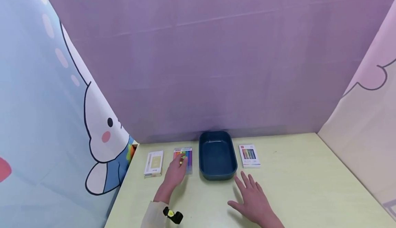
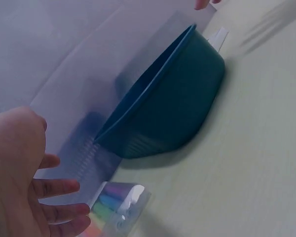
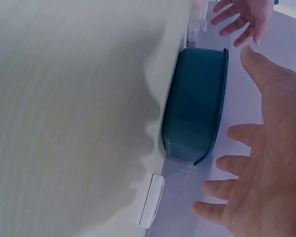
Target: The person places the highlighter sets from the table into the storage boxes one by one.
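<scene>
My left hand [image 1: 177, 173] hovers over a clear pack of rainbow-coloured markers [image 1: 189, 159], its fingers extended and covering part of the pack in the head view. In the left wrist view the marker pack [image 2: 119, 202] lies just beyond the fingertips, with nothing between fingers and thumb. My right hand [image 1: 252, 200] is held over the table with its fingers spread, in front of a dark blue rectangular bin [image 1: 218, 177]. Right of the bin lies a white box with coloured sticks pictured on it [image 1: 249, 155], nearest the right fingertips.
Left of the markers a white box with a beige panel [image 1: 153, 163] lies on the pale table [image 1: 294, 180]. A purple cloth backdrop [image 1: 210, 66] rises behind the table, with printed cloth panels [image 1: 105, 145] at both sides. My left wrist wears a black strap [image 1: 173, 215].
</scene>
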### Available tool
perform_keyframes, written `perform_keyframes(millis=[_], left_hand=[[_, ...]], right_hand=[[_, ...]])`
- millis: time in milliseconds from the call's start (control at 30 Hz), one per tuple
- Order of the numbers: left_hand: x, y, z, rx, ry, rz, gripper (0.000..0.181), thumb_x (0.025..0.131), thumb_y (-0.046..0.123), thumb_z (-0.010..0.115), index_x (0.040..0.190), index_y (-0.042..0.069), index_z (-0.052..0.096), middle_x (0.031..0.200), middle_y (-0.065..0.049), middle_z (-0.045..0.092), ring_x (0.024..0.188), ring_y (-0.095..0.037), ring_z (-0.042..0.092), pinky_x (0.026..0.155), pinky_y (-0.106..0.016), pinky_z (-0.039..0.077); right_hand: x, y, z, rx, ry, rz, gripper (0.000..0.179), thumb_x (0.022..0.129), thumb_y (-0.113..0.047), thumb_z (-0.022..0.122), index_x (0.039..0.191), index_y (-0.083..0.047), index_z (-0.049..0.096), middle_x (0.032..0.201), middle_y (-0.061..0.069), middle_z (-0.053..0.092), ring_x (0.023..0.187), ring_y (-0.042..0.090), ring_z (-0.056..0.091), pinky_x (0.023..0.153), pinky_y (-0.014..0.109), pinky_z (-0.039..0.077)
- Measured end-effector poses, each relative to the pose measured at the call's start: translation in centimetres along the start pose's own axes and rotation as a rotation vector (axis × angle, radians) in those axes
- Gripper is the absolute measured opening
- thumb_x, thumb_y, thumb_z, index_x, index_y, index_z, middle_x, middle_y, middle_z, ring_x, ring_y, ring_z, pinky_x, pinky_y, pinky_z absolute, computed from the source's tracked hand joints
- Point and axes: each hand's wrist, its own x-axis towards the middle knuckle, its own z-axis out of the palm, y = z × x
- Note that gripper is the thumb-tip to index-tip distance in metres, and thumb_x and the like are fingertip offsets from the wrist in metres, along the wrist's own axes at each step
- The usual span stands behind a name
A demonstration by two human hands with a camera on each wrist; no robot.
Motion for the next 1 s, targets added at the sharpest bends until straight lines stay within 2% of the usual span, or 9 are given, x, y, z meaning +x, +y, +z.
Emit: perform_keyframes(millis=[167, 300, 400, 500, 633, 733, 800, 900, 1000], left_hand=[[0.8, 0.7, 0.6, -0.061, -0.005, -0.038, 0.049, 0.103, 0.042, 0.043, 0.137, 0.009, 0.052, 0.114, -0.012, 0.064, 0.101, -0.029, 0.061, 0.084, -0.048, 0.049], [1.3, 0.9, 1.1, -0.096, -0.011, -0.062, 0.047, 0.103, 0.038, 0.045, 0.139, 0.007, 0.049, 0.113, -0.015, 0.064, 0.096, -0.028, 0.062, 0.082, -0.048, 0.049], [1.8, 1.1, 1.5, -0.100, -0.006, -0.081, 0.045, 0.103, 0.034, 0.046, 0.140, 0.009, 0.048, 0.113, -0.016, 0.063, 0.095, -0.028, 0.062, 0.082, -0.048, 0.049], [2.5, 1.1, 1.9, -0.103, -0.004, -0.087, 0.043, 0.103, 0.030, 0.047, 0.139, 0.008, 0.049, 0.109, -0.015, 0.063, 0.093, -0.029, 0.060, 0.082, -0.048, 0.048], [3.6, 0.9, 2.3, -0.106, -0.019, -0.081, 0.045, 0.104, 0.032, 0.045, 0.139, 0.005, 0.049, 0.114, -0.017, 0.062, 0.103, -0.031, 0.058, 0.088, -0.049, 0.046], [4.4, 0.9, 2.4, -0.109, -0.029, -0.086, 0.048, 0.104, 0.036, 0.043, 0.139, 0.004, 0.049, 0.127, -0.018, 0.059, 0.117, -0.033, 0.054, 0.096, -0.049, 0.043], [4.8, 0.9, 2.6, -0.111, -0.039, -0.088, 0.052, 0.104, 0.042, 0.041, 0.140, 0.005, 0.048, 0.131, -0.018, 0.057, 0.120, -0.032, 0.053, 0.099, -0.049, 0.041], [5.1, 1.2, 3.1, -0.133, -0.067, -0.112, 0.056, 0.103, 0.048, 0.039, 0.141, 0.008, 0.047, 0.129, -0.015, 0.057, 0.115, -0.030, 0.055, 0.096, -0.047, 0.043], [5.1, 1.5, 3.7, -0.209, -0.118, -0.158, 0.055, 0.103, 0.046, 0.039, 0.143, 0.009, 0.044, 0.124, -0.014, 0.057, 0.102, -0.031, 0.058, 0.085, -0.046, 0.049]], right_hand=[[-0.3, 0.1, 0.0, 0.016, 0.010, -0.003, 0.090, 0.077, -0.063, 0.070, 0.146, -0.011, 0.044, 0.152, 0.019, 0.032, 0.138, 0.045, 0.027, 0.102, 0.062, 0.030], [-0.4, 0.1, 0.0, 0.013, 0.061, -0.036, 0.088, 0.077, -0.059, 0.072, 0.145, -0.010, 0.045, 0.151, 0.020, 0.035, 0.136, 0.047, 0.030, 0.101, 0.061, 0.032], [-0.4, 0.1, -0.2, 0.006, 0.106, -0.051, 0.086, 0.077, -0.057, 0.074, 0.144, -0.010, 0.047, 0.149, 0.021, 0.037, 0.134, 0.047, 0.032, 0.100, 0.061, 0.034], [-0.4, -0.1, -0.4, 0.013, 0.108, -0.042, 0.084, 0.078, -0.056, 0.073, 0.143, -0.009, 0.048, 0.149, 0.021, 0.037, 0.134, 0.047, 0.032, 0.100, 0.060, 0.034], [-0.5, -0.5, -0.4, 0.035, 0.070, -0.020, 0.082, 0.081, -0.055, 0.070, 0.144, -0.009, 0.047, 0.150, 0.020, 0.035, 0.136, 0.046, 0.030, 0.101, 0.060, 0.033], [-0.5, -0.7, -0.2, 0.047, 0.073, -0.017, 0.082, 0.081, -0.055, 0.070, 0.144, -0.009, 0.046, 0.150, 0.020, 0.036, 0.135, 0.046, 0.031, 0.101, 0.060, 0.034], [-0.6, -0.7, 0.0, 0.050, 0.083, -0.017, 0.082, 0.081, -0.055, 0.070, 0.145, -0.009, 0.046, 0.150, 0.020, 0.036, 0.135, 0.046, 0.031, 0.100, 0.060, 0.034], [-0.9, -0.6, 0.2, 0.056, 0.095, -0.016, 0.081, 0.081, -0.053, 0.071, 0.144, -0.009, 0.047, 0.149, 0.020, 0.037, 0.134, 0.047, 0.032, 0.099, 0.060, 0.035], [-1.2, -0.6, 0.4, 0.065, 0.082, -0.007, 0.079, 0.081, -0.052, 0.072, 0.143, -0.009, 0.048, 0.149, 0.020, 0.038, 0.134, 0.047, 0.033, 0.098, 0.060, 0.036]])
